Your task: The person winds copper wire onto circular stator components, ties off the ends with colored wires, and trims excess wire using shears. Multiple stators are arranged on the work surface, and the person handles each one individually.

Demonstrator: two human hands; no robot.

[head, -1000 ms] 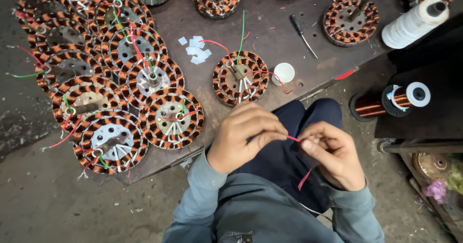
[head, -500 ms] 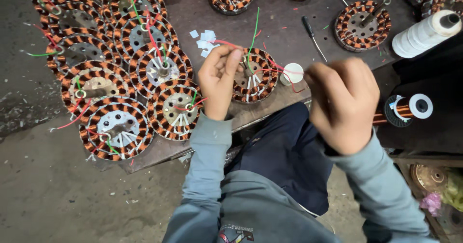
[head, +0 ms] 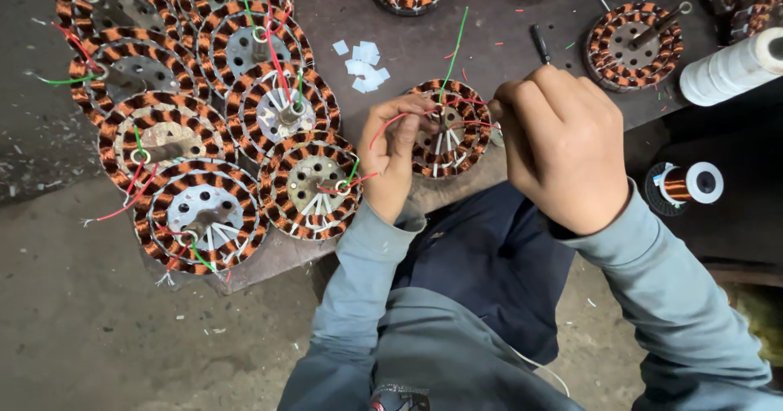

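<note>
A cluster of copper-wound stators (head: 200, 134) is lying packed together well to the left of the single stator (head: 449, 130) that the person is working on, all on a dark workbench (head: 506, 11). Just left of that single stator, the left hand (head: 393, 162) is curling its fingers narrowly around a thin red wire (head: 390, 125), which is arching from the hand toward the stator's centre. A green wire (head: 455, 48) is rising from the same stator toward the far side of the bench, and small white paper scraps (head: 363, 64) are lying near it, up and to the left. Just right of the stator, the right hand (head: 563, 146) is bunching into a closed fist at its edge, knuckles up; what the fingers are pinching cannot be told. Further right, a white thread cone (head: 730, 68) and a copper wire spool (head: 685, 184) are sitting well apart from the stator.
</note>
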